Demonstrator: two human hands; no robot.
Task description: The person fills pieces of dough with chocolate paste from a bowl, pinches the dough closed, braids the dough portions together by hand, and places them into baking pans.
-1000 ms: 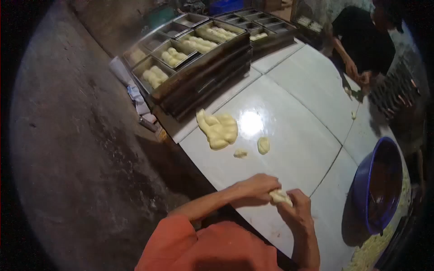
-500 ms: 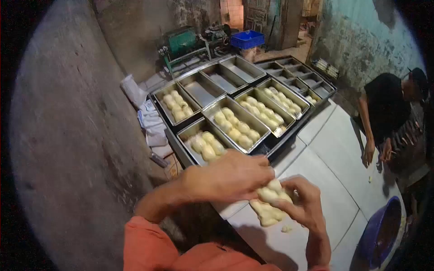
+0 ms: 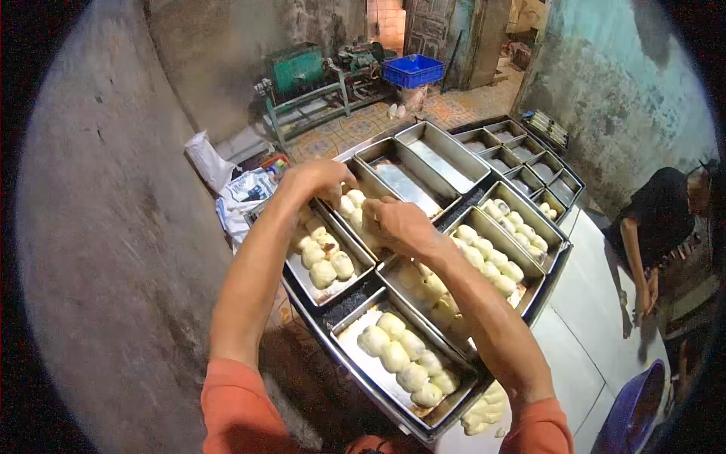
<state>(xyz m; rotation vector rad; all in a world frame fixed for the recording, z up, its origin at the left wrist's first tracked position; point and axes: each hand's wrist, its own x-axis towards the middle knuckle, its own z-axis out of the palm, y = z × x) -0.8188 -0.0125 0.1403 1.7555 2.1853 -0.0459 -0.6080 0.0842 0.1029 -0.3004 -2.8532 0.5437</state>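
My left hand (image 3: 321, 181) and my right hand (image 3: 397, 225) reach into a metal loaf pan (image 3: 369, 253) in the far row. Between them is a row of pale dough balls (image 3: 354, 206), low in the pan. Fingers of both hands curl around opposite ends of the dough; the fingertips are partly hidden. Just left of this pan, another pan holds more dough balls (image 3: 323, 274). Nearest to me is a pan with two rows of dough balls (image 3: 412, 371). My right forearm passes over a further filled pan.
Bare metal pans (image 3: 446, 155) and a multi-section tray (image 3: 522, 163) stand farther back. Leftover dough (image 3: 484, 412) lies on the white tabletop (image 3: 575, 303), near a purple basin (image 3: 631, 408). A co-worker (image 3: 654, 219) works at right. Behind are a blue crate (image 3: 413, 70) and green machine (image 3: 299, 68).
Both hands have moved from the tabletop out to the far pan, with dough balls between them. The rest of the dough stays on the table. The view has shifted toward the pans.
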